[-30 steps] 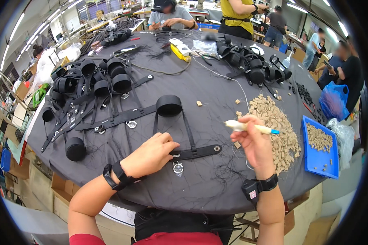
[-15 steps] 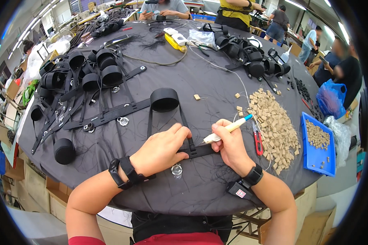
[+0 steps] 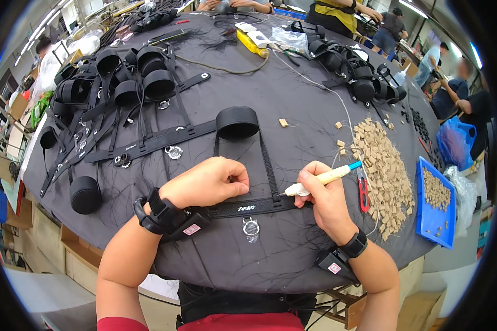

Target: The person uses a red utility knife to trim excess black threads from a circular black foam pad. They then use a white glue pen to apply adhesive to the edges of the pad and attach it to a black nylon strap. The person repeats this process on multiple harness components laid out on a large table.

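Note:
My right hand [image 3: 324,193] grips a white pen-shaped tool [image 3: 332,175] with a blue end. Its thin tip points at the joint of a narrow webbing strip [image 3: 270,165] and a wide black strap [image 3: 284,203] with white print. The strip leads up to a padded black cuff [image 3: 237,122] standing on the cloth. Above the wide strap's left part, my left hand [image 3: 209,182] has its fingers curled in against the thumb; whatever may be between them is hidden. Below the strap lies a clear round plastic piece [image 3: 250,227] with a metal ring.
Right of my right hand lie red-handled snips [image 3: 363,193] and a heap of small tan tags [image 3: 384,176], then a blue tray [image 3: 422,226] with more tags. Black strap assemblies [image 3: 124,94] crowd the left. A yellow-and-white power strip [image 3: 253,43] sits farther back. People are beyond the table.
My left hand has lifted off the wide strap, its fingers curling in, so the print now shows. The tool's tip stays by the strip's joint. The whole view has shifted slightly.

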Demonstrator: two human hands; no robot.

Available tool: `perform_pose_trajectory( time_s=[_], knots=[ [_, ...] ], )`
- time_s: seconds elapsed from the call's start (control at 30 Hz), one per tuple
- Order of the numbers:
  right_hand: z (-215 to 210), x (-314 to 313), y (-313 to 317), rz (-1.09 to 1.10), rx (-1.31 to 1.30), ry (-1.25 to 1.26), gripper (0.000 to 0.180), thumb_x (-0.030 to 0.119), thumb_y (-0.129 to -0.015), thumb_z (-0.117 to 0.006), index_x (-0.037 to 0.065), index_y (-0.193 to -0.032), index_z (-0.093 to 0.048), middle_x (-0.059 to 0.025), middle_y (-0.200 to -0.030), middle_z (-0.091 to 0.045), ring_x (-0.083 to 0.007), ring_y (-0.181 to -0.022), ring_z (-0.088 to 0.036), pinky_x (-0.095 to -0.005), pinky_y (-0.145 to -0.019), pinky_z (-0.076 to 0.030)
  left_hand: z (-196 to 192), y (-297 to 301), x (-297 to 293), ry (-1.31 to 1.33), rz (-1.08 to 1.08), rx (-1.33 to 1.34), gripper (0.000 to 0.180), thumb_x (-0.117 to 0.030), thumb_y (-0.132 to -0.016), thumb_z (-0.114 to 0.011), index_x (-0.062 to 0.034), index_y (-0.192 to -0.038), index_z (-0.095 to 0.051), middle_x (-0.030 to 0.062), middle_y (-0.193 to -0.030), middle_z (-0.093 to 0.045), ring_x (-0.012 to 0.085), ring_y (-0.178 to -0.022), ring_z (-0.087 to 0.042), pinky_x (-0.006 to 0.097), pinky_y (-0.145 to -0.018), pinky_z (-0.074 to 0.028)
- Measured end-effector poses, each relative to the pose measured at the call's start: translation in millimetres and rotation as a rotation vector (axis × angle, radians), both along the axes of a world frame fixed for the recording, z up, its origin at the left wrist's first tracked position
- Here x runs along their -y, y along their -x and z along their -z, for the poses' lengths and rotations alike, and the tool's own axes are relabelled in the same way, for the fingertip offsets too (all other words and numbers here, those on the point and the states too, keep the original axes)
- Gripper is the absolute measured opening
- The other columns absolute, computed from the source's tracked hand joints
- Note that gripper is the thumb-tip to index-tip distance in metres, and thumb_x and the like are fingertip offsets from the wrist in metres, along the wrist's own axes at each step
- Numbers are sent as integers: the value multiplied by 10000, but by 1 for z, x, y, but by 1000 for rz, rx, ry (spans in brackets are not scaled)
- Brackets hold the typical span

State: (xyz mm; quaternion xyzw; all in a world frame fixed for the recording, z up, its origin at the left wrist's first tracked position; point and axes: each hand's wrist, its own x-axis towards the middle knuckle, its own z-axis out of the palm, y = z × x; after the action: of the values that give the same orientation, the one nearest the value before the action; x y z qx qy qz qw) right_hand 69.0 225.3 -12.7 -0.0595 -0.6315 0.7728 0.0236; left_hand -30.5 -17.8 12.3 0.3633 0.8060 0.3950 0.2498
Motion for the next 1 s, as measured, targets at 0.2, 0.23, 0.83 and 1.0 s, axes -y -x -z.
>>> perform_pose_trajectory(
  time_s=[0.2,0.23,0.83,1.0],
  knots=[
    [-10,7,-2,-63,-21,-113,154,165,-965,-660,32,-905,-611,-38,-761,-670,-62,-607,-624,-200,-537,-500,-8,4,0,99,-26,291,170,-194,-939,-638,-26,-931,-664,-11,-763,-653,64,-627,-545,233,-581,-458],
    [-12,10,-3,-77,-35,-162,149,160,-965,-660,29,-912,-613,-37,-768,-672,-59,-628,-627,-198,-543,-502,-7,5,1,98,-29,311,173,-197,-942,-637,-27,-928,-664,-11,-762,-651,64,-628,-546,230,-579,-456],
    [-11,48,4,-154,-307,-550,120,91,-916,-695,5,-881,-620,-19,-708,-645,-53,-628,-564,-221,-568,-431,-5,6,7,58,-70,343,266,-142,-935,-543,9,-1152,-573,66,-787,-678,98,-599,-573,254,-510,-476],
    [-13,51,6,-178,-326,-617,128,100,-906,-713,6,-891,-626,-36,-730,-648,-68,-648,-581,-233,-585,-448,-4,6,10,44,-78,334,265,-112,-910,-525,22,-1136,-556,79,-791,-688,113,-590,-583,268,-508,-483]
  ],
)
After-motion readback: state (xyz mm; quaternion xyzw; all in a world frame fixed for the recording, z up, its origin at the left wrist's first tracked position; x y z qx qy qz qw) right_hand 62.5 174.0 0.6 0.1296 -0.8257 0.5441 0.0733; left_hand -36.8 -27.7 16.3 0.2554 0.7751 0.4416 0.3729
